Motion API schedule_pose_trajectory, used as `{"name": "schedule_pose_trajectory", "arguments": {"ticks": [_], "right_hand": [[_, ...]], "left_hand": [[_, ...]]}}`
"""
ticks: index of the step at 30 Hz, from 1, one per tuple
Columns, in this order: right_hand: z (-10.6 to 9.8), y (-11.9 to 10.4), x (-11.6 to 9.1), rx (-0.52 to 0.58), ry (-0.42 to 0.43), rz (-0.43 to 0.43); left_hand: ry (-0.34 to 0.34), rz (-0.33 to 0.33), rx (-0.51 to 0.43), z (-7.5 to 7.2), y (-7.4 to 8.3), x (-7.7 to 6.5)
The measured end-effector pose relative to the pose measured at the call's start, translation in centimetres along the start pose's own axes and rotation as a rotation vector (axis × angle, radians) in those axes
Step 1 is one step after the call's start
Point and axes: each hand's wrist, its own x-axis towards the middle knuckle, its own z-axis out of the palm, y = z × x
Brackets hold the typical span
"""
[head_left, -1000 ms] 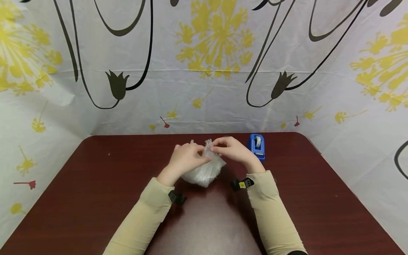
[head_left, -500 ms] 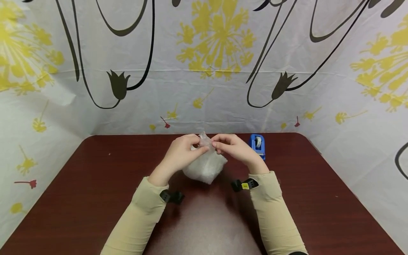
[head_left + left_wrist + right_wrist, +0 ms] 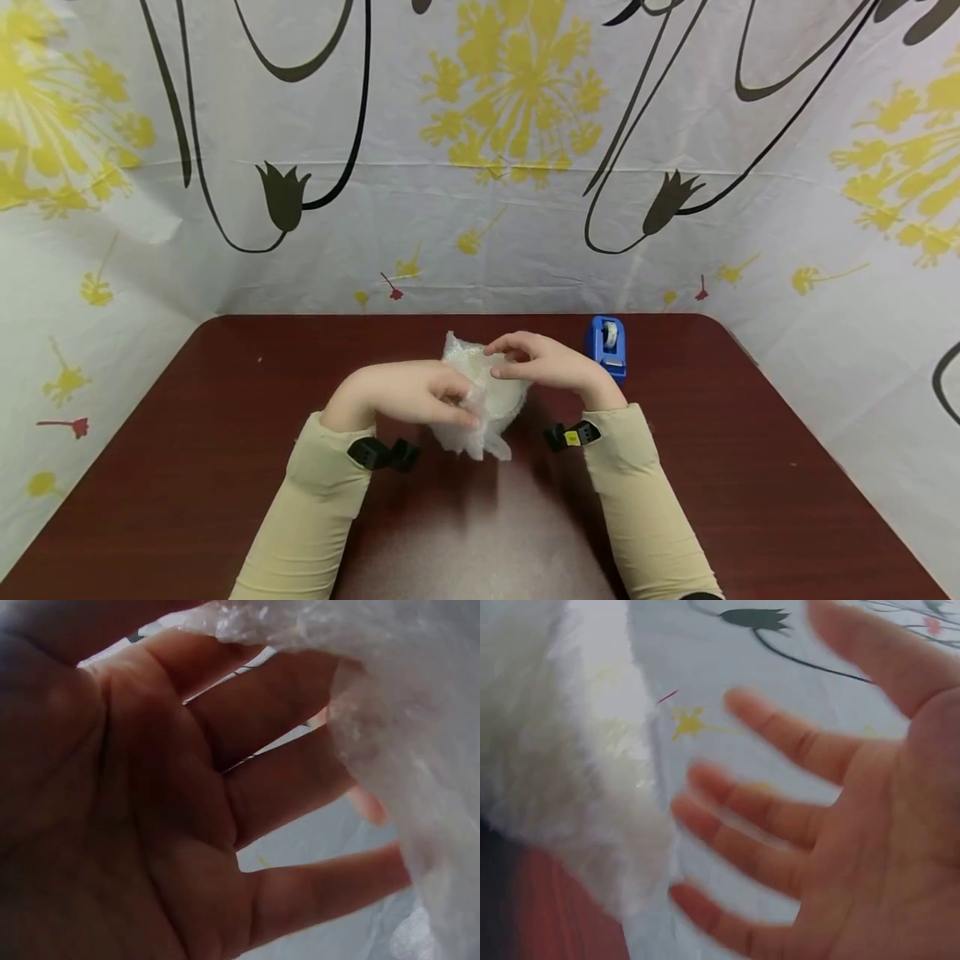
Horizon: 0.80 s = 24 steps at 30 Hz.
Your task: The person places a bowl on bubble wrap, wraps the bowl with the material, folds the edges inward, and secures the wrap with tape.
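Observation:
A bundle of translucent, crinkled bubble wrap (image 3: 504, 404) is near the table's far side, with loose ends poking out at front and back. Something pale and rounded shows through it; its kind is hidden. My left hand (image 3: 408, 392) pinches the left part of the wrap between thumb and fingers. In the left wrist view, the wrap (image 3: 435, 712) covers those fingertips. My right hand (image 3: 551, 360) hovers at the bundle's upper right, fingers loosely bent. The right wrist view shows this hand (image 3: 855, 825) with spread fingers, apart from the wrap (image 3: 562, 750).
A blue tape dispenser (image 3: 606, 346) with a roll of tape stands right of the right hand, close to the table's back edge. The dark red-brown table (image 3: 225, 467) meets a patterned white cloth (image 3: 337, 275) behind and at both sides.
The bundle has tipped toward me, its gathered end turning from the back to the front. My left hand has swung down and nearer with it. The right hand's fingers have come off the wrap.

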Motion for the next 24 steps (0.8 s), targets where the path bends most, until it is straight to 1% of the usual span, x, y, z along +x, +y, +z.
{"name": "schedule_pose_trajectory", "arguments": {"ticks": [3,6,9,11,14,18,22,24], "right_hand": [[0.3,0.8,0.3,-0.068,0.026,0.113],[0.4,1.6,0.5,-0.074,0.063,0.201],[0.5,2.3,0.6,-0.069,0.086,0.229],[0.6,2.6,0.8,-0.074,0.096,0.232],[0.9,3.0,1.1,-0.096,0.126,0.231],[1.3,3.5,1.6,-0.117,0.206,0.255],[1.6,3.9,1.8,-0.076,0.263,0.299],[1.6,4.1,1.7,-0.053,0.282,0.308]], "left_hand": [[-0.023,-0.008,0.034,-0.1,0.2,0.0],[-0.015,-0.060,0.053,-0.2,0.0,-0.1],[0.010,-0.117,0.067,-0.3,-0.2,-0.3],[0.020,-0.136,0.071,-0.3,-0.4,-0.3],[0.027,-0.135,0.080,-0.4,-0.4,-0.4],[0.029,-0.126,0.088,-0.5,-0.4,-0.5],[0.031,-0.125,0.095,-0.6,-0.4,-0.7],[0.038,-0.121,0.087,-0.8,-0.4,-0.8]]}}
